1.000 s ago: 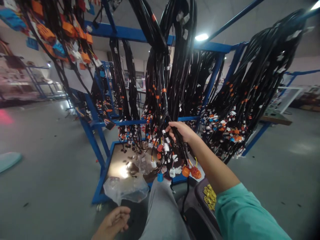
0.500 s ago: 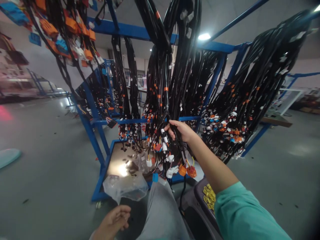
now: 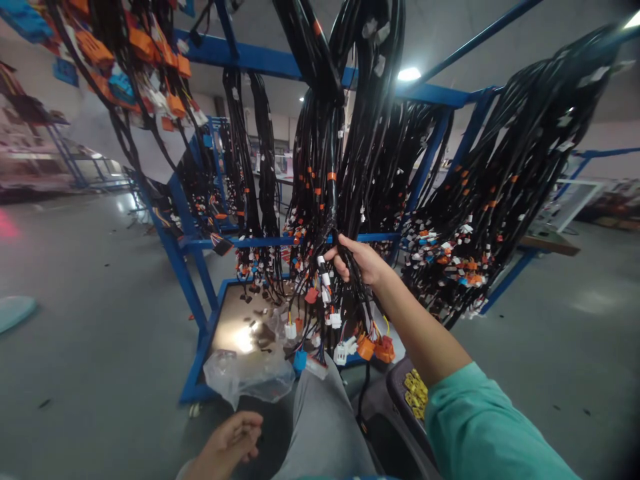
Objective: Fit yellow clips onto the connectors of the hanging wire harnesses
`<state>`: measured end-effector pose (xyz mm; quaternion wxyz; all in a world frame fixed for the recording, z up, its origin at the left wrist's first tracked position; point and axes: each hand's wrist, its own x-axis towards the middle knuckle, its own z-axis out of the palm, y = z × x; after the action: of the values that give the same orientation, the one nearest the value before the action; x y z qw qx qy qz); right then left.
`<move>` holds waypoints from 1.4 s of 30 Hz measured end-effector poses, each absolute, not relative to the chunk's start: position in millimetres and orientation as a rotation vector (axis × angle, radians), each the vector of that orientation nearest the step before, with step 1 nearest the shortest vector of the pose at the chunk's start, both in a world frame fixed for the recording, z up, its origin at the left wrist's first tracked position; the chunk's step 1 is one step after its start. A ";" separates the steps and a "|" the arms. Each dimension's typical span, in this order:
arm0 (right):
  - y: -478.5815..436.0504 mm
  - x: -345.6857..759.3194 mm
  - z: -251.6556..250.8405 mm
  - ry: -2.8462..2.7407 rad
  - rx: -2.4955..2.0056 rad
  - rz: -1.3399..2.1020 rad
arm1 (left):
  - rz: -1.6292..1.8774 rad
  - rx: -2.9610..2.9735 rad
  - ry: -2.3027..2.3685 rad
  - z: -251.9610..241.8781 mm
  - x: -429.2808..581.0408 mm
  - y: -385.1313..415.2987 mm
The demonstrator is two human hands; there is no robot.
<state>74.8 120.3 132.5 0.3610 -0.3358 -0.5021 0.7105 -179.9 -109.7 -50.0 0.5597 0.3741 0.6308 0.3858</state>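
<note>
My right hand (image 3: 359, 260) is closed around a bundle of black wire harness (image 3: 334, 200) that hangs from the blue rack (image 3: 280, 65). White, orange and blue connectors (image 3: 350, 337) dangle below the grip. My left hand (image 3: 231, 443) rests low beside my grey-trousered knee (image 3: 325, 427), fingers loosely curled, with nothing visible in them. My right arm wears a teal sleeve (image 3: 485, 433).
More harness bundles (image 3: 500, 180) hang to the right and at the upper left (image 3: 130, 53). A crumpled clear plastic bag (image 3: 250, 377) lies by the rack's base tray (image 3: 200, 363). A dark bin with yellow parts (image 3: 417, 393) sits by my right knee. Grey floor lies all around.
My right hand has lifted the harness bundle slightly, so the dangling connectors swung a little left and up. The left hand has hardly moved.
</note>
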 end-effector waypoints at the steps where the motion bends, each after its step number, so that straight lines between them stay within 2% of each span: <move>1: 120.1 74.6 132.2 -1.282 -0.864 1.857 | 0.887 0.886 1.471 -50.2 -181.4 -109.2; 12: 119.5 73.6 121.4 -0.946 -0.711 2.054 | 0.912 0.870 1.479 -58.1 -183.4 -110.1; 17: 126.7 62.9 115.0 -0.853 -0.726 1.976 | 0.929 0.849 1.509 -63.1 -176.5 -111.0; 23: 126.6 54.1 99.2 -0.874 -0.652 1.960 | 0.905 0.860 1.502 -62.7 -174.8 -110.3; 28: 114.2 60.0 69.0 -1.220 -0.669 2.033 | 0.901 0.886 1.516 -55.9 -170.6 -112.7; 34: 101.3 84.8 36.6 -1.353 -0.736 1.833 | 0.924 0.879 1.541 -47.3 -168.7 -116.6; 42: 88.0 107.5 40.2 -1.047 -0.692 1.930 | 0.890 0.897 1.540 -33.8 -163.8 -119.6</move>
<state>107.5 88.0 40.2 0.4076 -0.2747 -0.4153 0.7655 -163.8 -119.6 -33.8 0.5435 0.3780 0.6489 0.3750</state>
